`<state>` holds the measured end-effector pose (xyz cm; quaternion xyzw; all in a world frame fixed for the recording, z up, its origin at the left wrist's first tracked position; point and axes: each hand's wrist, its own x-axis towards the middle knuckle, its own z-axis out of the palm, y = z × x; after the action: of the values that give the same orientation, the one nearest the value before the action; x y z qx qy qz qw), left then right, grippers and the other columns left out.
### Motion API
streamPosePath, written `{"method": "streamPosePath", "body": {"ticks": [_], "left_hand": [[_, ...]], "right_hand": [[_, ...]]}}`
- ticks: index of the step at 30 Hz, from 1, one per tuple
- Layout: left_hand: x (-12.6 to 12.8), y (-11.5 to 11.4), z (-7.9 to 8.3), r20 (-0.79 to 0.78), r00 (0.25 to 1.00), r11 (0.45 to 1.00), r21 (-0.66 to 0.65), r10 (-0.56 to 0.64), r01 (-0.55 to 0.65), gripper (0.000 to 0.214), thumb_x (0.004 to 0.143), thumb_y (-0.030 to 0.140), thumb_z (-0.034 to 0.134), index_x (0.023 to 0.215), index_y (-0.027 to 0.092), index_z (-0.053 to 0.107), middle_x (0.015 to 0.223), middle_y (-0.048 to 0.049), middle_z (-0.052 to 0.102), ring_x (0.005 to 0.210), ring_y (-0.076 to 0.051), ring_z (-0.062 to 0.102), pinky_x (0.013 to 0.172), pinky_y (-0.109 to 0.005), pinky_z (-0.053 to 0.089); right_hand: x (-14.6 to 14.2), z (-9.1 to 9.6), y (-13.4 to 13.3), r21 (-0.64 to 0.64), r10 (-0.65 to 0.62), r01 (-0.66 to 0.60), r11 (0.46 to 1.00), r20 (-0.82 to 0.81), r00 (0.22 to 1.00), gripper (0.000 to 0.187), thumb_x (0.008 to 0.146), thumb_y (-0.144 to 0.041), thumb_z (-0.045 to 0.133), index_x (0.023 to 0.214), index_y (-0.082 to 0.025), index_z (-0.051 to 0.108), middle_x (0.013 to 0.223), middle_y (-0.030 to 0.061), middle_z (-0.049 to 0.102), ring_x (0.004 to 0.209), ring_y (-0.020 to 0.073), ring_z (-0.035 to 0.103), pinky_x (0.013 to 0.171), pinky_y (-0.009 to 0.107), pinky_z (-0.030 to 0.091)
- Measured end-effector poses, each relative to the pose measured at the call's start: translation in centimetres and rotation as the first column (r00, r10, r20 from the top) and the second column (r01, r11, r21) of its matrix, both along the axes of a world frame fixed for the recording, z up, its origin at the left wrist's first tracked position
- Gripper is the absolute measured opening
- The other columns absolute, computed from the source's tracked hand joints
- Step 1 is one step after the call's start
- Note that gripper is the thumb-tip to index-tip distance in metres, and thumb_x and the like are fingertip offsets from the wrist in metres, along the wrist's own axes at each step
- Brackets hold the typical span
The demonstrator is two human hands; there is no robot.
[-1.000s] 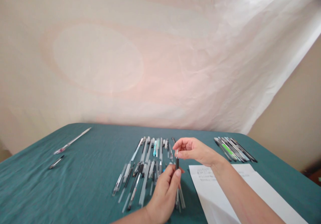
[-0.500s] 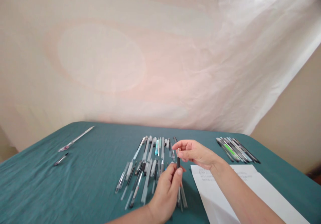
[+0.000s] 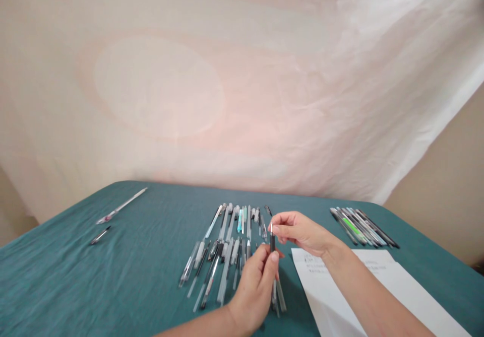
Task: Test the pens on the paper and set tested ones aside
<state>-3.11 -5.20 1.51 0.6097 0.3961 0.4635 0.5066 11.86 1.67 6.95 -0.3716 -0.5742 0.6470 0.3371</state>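
My left hand (image 3: 254,287) is wrapped round a pen with a dark grip (image 3: 273,242), which stands tip up. At the pen's pale, thin tip, the thumb and fingers of my right hand (image 3: 298,231) close in a pinch. Below my left hand the clear barrel end of the pen shows, close to other pens on the cloth. Two rough rows of pens lie to the left, the far row (image 3: 230,222) and the near row (image 3: 212,271). Part of the near row is hidden behind my left hand.
White sheets of paper (image 3: 340,296) with handwriting lie under my right forearm. A group of pens (image 3: 363,226), one bright green, rests at the back right. On the left of the green cloth (image 3: 143,276) are a long clear pen (image 3: 123,206) and a short pen piece (image 3: 100,235).
The view has shifted slightly, moving everything a little to the right. My right fingers have closed nearer to the pen's tip; my left hand keeps its hold.
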Motion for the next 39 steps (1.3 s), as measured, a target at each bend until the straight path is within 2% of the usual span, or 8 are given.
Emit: {"method": "streamPosePath", "body": {"ticks": [6, 12, 18, 20, 24, 30, 36, 39], "left_hand": [[0.00, 0.15, -0.02, 0.020, 1.000, 1.000, -0.015, 0.010, -0.010, 0.035, 0.089, 0.047, 0.036, 0.083, 0.017, 0.052, 0.064, 0.0033, 0.044, 0.060, -0.013, 0.041, 0.060, -0.024, 0.035], [-0.04, 0.09, -0.03, 0.026, 1.000, 1.000, -0.011, -0.006, 0.006, 0.034, 0.088, 0.047, 0.038, 0.083, 0.017, 0.052, 0.065, 0.0030, 0.044, 0.061, -0.013, 0.042, 0.060, -0.024, 0.035], [-0.08, 0.15, 0.10, 0.020, 1.000, 1.000, -0.020, 0.011, -0.010, 0.031, 0.090, 0.042, 0.035, 0.083, 0.017, 0.051, 0.064, 0.0035, 0.042, 0.059, -0.012, 0.039, 0.059, -0.024, 0.034], [-0.07, 0.13, 0.08, 0.021, 1.000, 1.000, -0.022, 0.010, -0.010, 0.031, 0.090, 0.042, 0.035, 0.082, 0.017, 0.051, 0.064, 0.0036, 0.042, 0.059, -0.012, 0.039, 0.059, -0.023, 0.034], [-0.05, -0.05, 0.10, 0.027, 1.000, 1.000, -0.015, -0.001, 0.002, 0.029, 0.090, 0.041, 0.036, 0.083, 0.017, 0.051, 0.066, 0.0033, 0.043, 0.060, -0.012, 0.040, 0.060, -0.023, 0.033], [-0.03, 0.10, 0.11, 0.050, 0.999, 1.000, 0.016, 0.023, -0.024, 0.027, 0.091, 0.039, 0.037, 0.077, 0.018, 0.047, 0.065, 0.0040, 0.042, 0.060, -0.012, 0.039, 0.060, -0.023, 0.033], [0.01, 0.20, -0.20, 0.029, 1.000, 1.000, 0.005, -0.002, 0.002, 0.028, 0.091, 0.040, 0.036, 0.082, 0.017, 0.049, 0.066, 0.0040, 0.042, 0.060, -0.011, 0.039, 0.060, -0.023, 0.033], [0.04, 0.16, -0.25, 0.035, 0.999, 1.000, 0.014, 0.005, -0.006, 0.028, 0.092, 0.038, 0.035, 0.081, 0.017, 0.048, 0.066, 0.0040, 0.042, 0.060, -0.011, 0.038, 0.060, -0.023, 0.033]], "right_hand": [[0.00, 0.14, -0.08, -0.025, 0.064, -0.064, 0.998, 0.001, 0.998, 0.034, 0.073, -0.041, 0.066, 0.094, -0.014, 0.067, 0.065, 0.0001, 0.058, 0.055, 0.0082, 0.047, 0.055, 0.023, 0.037], [-0.24, -0.34, 0.06, 0.014, -0.031, 0.031, 0.999, -0.004, 1.000, 0.024, 0.063, -0.034, 0.075, 0.071, -0.014, 0.066, 0.057, -0.0037, 0.054, 0.050, 0.0059, 0.042, 0.049, 0.019, 0.032], [-0.18, -0.02, -0.12, -0.047, 0.059, -0.060, 0.997, -0.037, 0.998, 0.036, 0.074, -0.042, 0.065, 0.096, -0.014, 0.067, 0.072, 0.0029, 0.061, 0.056, 0.0080, 0.048, 0.055, 0.022, 0.040], [-0.25, -0.09, -0.05, -0.019, 0.042, -0.042, 0.999, -0.019, 0.999, 0.032, 0.073, -0.038, 0.068, 0.092, -0.013, 0.069, 0.074, 0.0029, 0.062, 0.055, 0.0067, 0.047, 0.053, 0.020, 0.038], [-0.37, -0.31, -0.03, 0.012, -0.017, 0.017, 1.000, -0.021, 1.000, 0.020, 0.067, -0.032, 0.073, 0.075, -0.014, 0.068, 0.059, -0.0024, 0.056, 0.050, 0.0051, 0.043, 0.048, 0.017, 0.034], [-0.40, 0.02, -0.32, -0.026, 0.107, -0.107, 0.994, -0.026, 0.994, 0.034, 0.079, -0.042, 0.059, 0.098, -0.015, 0.067, 0.091, 0.0079, 0.064, 0.058, 0.0082, 0.052, 0.056, 0.023, 0.043], [-0.54, -0.24, -0.17, 0.080, 0.021, -0.022, 0.997, 0.010, 1.000, 0.024, 0.072, -0.036, 0.068, 0.076, -0.013, 0.068, 0.071, 0.0020, 0.063, 0.053, 0.0059, 0.046, 0.050, 0.019, 0.038], [-0.48, 0.12, -0.33, 0.057, 0.079, -0.080, 0.995, 0.020, 0.997, 0.033, 0.078, -0.043, 0.060, 0.093, -0.015, 0.067, 0.088, 0.0063, 0.065, 0.058, 0.0080, 0.051, 0.054, 0.022, 0.041]]}}
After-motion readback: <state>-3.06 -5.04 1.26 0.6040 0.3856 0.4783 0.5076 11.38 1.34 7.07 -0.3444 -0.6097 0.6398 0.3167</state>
